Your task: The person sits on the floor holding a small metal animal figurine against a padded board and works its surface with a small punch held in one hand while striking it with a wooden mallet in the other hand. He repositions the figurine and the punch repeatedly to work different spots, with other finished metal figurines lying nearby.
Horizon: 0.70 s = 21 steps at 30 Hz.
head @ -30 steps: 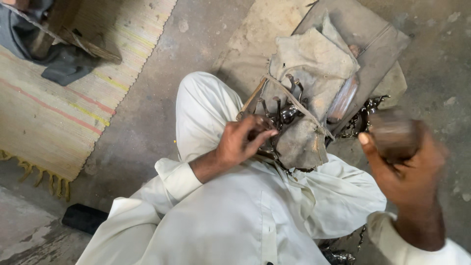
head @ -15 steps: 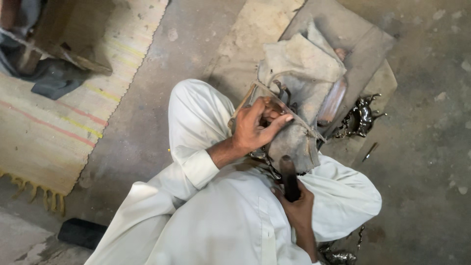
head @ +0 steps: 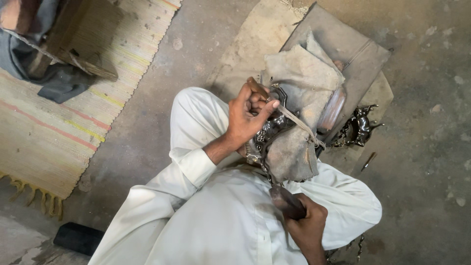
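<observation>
Floor (head: 431, 162): bare concrete all around you; a striped woven mat (head: 54, 132) lies well apart at your left.
Lap: you sit in white clothing with a grey cloth pad (head: 306, 93) spread over your knee, on a flat grey board (head: 353, 54).
Workpiece: 1 shiny metal figure (head: 267, 135) lies on the pad just under your left hand, partly wrapped by the cloth and crossed by a thin strap (head: 301, 125); its full shape is hidden.
Handling: judge it stiff, fairly heavy for its bulk and slick on the polished faces; its thin projecting parts look likely to bend, so take hold at the thick middle and press it into the cloth.
Left hand (head: 248, 115): fingers curled and pressed down on the metal figure, thumb along the strap.
Right hand (head: 306, 228): closed in a fist round a dark wooden handle (head: 287, 201) low by your lap; the working end is hidden behind the cloth.
Spare pieces: 1 more dark metal figure (head: 360, 125) lies beside the board at your right; a small slim tool (head: 369, 161) rests on the concrete near it.
</observation>
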{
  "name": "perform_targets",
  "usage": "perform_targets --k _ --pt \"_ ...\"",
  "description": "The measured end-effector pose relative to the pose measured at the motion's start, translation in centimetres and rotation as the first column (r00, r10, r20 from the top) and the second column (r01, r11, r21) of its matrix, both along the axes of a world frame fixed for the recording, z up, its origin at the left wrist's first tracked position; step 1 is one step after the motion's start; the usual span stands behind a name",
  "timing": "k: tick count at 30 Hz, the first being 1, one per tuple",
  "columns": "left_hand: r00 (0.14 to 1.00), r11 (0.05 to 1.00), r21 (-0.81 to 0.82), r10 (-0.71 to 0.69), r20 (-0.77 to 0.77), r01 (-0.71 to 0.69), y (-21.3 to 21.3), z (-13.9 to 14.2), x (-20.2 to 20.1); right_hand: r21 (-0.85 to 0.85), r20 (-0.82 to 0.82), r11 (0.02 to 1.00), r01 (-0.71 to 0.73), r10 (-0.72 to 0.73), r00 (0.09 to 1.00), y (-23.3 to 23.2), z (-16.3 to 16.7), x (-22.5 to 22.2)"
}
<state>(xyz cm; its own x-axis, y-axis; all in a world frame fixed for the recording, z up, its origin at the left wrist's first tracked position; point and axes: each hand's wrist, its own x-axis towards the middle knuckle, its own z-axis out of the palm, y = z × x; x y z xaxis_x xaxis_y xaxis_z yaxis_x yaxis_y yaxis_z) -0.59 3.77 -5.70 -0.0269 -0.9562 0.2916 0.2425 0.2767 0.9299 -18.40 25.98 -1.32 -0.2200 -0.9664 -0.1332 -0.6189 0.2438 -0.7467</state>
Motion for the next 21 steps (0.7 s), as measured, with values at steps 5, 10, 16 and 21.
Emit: perform_targets --k 5,10,16,21 --pt "0.998 0.999 0.011 -0.033 0.047 0.033 -0.5 -0.3 0.5 -0.075 0.171 0.995 -0.062 0.074 0.982 0.1 1.9 1.7" --pt "0.992 0.992 0.048 -0.12 -0.024 0.121 -1.1 -0.6 0.1 -0.119 0.061 0.971 -0.209 0.218 0.974 -0.3 3.7 2.8" --pt "0.995 0.992 0.111 -0.055 -0.079 0.064 -0.3 -0.3 -1.0 -0.057 -0.164 0.994 -0.097 0.087 0.983 -1.6 6.8 0.2" --pt "0.998 0.992 0.113 -0.045 -0.047 0.05 0.2 0.4 -1.8 -0.155 -0.348 0.987 -0.034 -0.022 0.937 -0.9 7.9 -2.5"
